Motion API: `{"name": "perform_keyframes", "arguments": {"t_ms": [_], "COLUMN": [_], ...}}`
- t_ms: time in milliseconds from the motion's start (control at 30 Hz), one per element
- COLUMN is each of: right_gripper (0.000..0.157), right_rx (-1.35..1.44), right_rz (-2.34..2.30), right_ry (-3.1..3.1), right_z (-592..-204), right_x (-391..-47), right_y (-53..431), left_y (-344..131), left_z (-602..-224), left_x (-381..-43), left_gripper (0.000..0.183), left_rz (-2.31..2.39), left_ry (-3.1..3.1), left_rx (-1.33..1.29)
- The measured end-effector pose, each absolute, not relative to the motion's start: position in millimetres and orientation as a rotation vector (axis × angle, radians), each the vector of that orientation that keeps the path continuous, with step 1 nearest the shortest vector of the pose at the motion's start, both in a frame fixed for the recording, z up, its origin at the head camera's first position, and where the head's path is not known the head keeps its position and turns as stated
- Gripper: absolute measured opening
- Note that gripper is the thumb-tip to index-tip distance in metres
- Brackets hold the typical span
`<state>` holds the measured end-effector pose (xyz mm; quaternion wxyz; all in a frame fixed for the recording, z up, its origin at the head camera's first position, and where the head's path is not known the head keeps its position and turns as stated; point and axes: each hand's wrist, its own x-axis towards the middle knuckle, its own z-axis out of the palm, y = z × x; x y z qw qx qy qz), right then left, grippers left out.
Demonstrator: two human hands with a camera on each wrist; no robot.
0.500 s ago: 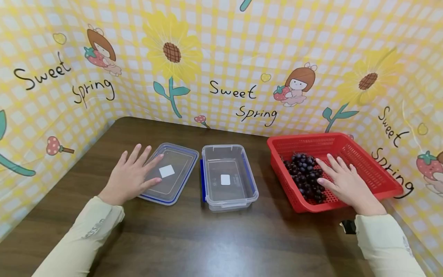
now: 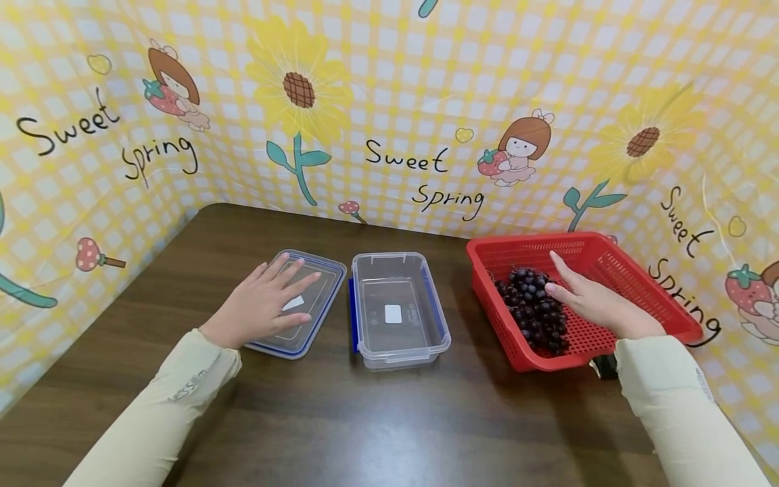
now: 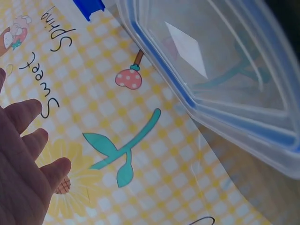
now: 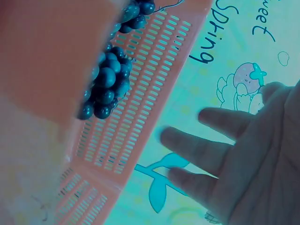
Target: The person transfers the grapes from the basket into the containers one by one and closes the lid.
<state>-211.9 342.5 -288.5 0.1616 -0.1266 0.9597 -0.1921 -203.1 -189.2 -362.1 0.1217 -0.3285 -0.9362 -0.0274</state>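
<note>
My left hand (image 2: 262, 306) hovers over the clear lid (image 2: 325, 297) with the blue seal, its fingers spread and holding nothing. In the left wrist view the same lid (image 3: 225, 61) lies beyond the fingertips. My right hand (image 2: 593, 304) is above the red basket (image 2: 657, 284), fingers extended, thumb near the dark grapes (image 2: 535, 314). The right wrist view shows the grapes (image 4: 110, 79) against the basket's slotted wall, apart from the straight fingers. Between the hands stands a clear plastic box (image 2: 398, 291) without its lid, a white label inside.
A brown wooden table (image 2: 341, 426) carries everything. Behind and at both sides hangs a yellow checked cloth (image 2: 395, 81). A small black object (image 2: 604, 367) lies by the basket's near right corner, partly hidden by the sleeve.
My left hand has moved right, farther over the lid. The right hand has shifted slightly left and turned more edge-on above the basket. The containers and grapes stay in place.
</note>
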Motion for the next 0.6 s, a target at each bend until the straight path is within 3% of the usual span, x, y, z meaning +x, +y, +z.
{"name": "perform_keyframes", "arguments": {"t_ms": [367,600], "right_gripper": [0.074,0.078], "right_rx": [-0.294,-0.261], "right_rz": [-0.701,-0.544], "right_ry": [2.429,2.372], "right_z": [-276.6,-268.5], "right_x": [-227.8,-234.8], "right_y": [340.4,335.4], "left_y": [-160.5,-149.4], "left_z": [-373.6,-373.2], "left_x": [-212.6,-216.4], "left_gripper": [0.076,0.073], "left_rz": [-0.143,-0.109], "left_ry": [-2.808,-2.802], "left_rx": [-1.056,-1.105]}}
